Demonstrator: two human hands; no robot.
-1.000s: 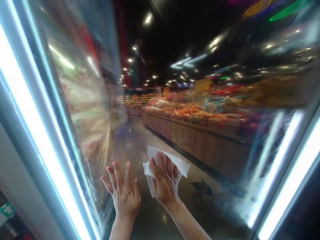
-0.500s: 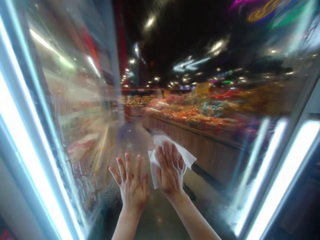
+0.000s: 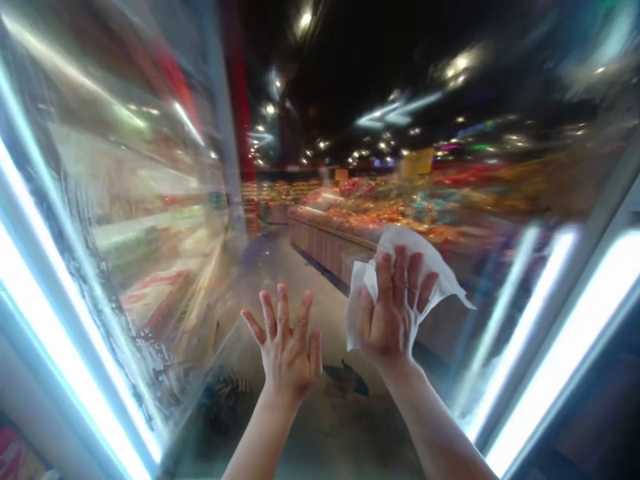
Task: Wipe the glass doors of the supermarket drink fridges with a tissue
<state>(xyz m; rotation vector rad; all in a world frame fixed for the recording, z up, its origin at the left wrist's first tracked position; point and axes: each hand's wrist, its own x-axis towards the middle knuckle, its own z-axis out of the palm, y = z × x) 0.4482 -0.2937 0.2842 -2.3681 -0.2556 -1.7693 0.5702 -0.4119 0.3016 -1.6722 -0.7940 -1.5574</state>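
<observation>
I face a glass door (image 3: 320, 133) between two lit frame strips. My left hand (image 3: 289, 345) lies flat against the glass with its fingers spread and holds nothing. My right hand (image 3: 393, 308) presses a white cloth (image 3: 430, 267) against the glass, a little higher and to the right of the left hand, fingers laid over the cloth. The cloth's corners stick out above and to the right of the fingers. The glass is smeared and foggy toward its left side.
Bright light strips run along the left frame (image 3: 65, 347) and the right frame (image 3: 565, 347). The glass shows a blurred shop aisle with a long wooden produce counter (image 3: 330, 240) and shelves (image 3: 150, 220) at the left. Ceiling lights glow above.
My right hand has slid the cloth up and to the right across the glass. My left hand has shifted right too, still flat. The view has tilted.
</observation>
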